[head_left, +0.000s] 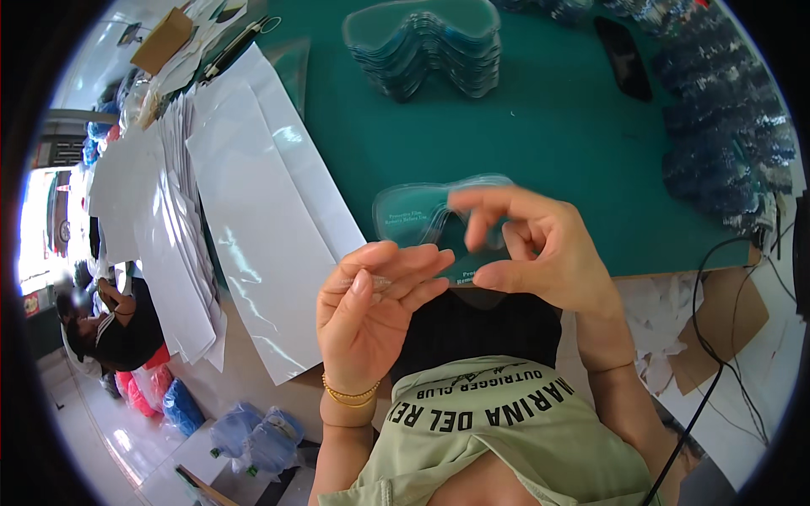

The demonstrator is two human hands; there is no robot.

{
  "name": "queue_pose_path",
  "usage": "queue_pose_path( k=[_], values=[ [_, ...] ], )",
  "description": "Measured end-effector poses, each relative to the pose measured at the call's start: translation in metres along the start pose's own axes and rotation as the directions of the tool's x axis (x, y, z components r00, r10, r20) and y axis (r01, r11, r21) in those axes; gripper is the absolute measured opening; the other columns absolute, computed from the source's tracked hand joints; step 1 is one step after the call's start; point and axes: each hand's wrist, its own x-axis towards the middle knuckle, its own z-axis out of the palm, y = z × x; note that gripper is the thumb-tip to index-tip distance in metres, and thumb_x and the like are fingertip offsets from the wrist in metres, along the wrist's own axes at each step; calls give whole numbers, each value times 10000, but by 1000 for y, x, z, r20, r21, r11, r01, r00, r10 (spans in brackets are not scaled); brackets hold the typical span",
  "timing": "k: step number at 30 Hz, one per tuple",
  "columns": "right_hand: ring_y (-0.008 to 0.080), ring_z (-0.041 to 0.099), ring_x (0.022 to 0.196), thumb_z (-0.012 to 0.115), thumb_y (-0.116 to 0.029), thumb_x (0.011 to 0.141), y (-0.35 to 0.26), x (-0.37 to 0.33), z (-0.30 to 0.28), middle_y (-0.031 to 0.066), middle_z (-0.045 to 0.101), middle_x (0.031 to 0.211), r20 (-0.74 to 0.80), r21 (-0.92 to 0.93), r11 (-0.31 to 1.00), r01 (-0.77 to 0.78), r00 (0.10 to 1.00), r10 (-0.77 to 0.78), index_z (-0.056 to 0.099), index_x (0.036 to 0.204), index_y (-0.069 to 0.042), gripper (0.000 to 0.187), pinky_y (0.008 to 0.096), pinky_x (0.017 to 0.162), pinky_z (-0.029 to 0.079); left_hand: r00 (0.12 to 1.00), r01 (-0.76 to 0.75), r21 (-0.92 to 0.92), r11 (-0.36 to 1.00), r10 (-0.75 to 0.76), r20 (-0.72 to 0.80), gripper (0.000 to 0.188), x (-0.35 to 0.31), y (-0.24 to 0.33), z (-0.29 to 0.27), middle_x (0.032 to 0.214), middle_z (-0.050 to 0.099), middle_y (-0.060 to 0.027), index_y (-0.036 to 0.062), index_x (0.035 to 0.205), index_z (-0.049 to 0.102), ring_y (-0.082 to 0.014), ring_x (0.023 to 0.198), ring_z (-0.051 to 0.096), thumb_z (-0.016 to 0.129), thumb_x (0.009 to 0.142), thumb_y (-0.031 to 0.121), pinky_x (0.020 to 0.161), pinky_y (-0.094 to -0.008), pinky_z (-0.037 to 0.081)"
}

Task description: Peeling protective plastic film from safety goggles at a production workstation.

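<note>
My left hand is palm up near the table's front edge, thumb against the fingers on a clear, goggle-shaped plastic lens. The lens is hard to see; faint print shows over the left fingers and beside the right thumb. My right hand hovers at its right end, thumb and curled fingers apart, the index finger blurred; I see nothing gripped in it. Just beyond both hands, more clear goggle lenses lie on the green table, partly hidden by the right hand. A tall stack of similar lenses stands farther back.
Large white sheets overhang the table's left side. A black phone lies at the back right, beside many rows of stacked lenses. A black cable hangs at right. A person in black is at far left, near plastic bottles.
</note>
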Motion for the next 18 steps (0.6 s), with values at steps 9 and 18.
queue_pose_path(
  k=[9, 18],
  values=[
    [123, 588, 832, 695, -75, 905, 25, 8, 10, 94, 651, 965, -281, 26, 933, 360, 898, -338, 653, 913, 5, 90, 238, 711, 473, 955, 81, 722, 688, 153, -253, 294, 16, 4, 6, 983, 717, -232, -87, 1245, 606, -240, 740, 721, 520, 1026, 90, 544, -265, 566],
    [60, 584, 543, 736, -125, 900, 26, 16, 12, 40, 665, 719, -472, -186, 980, 75, 868, -156, 691, 892, 3, 136, 179, 458, 439, 874, 212, 849, 484, 294, -386, 165, 34, -4, 2, 680, 675, -68, -40, 1031, 720, -69, 490, 569, 644, 965, 90, 409, -182, 403]
  ],
)
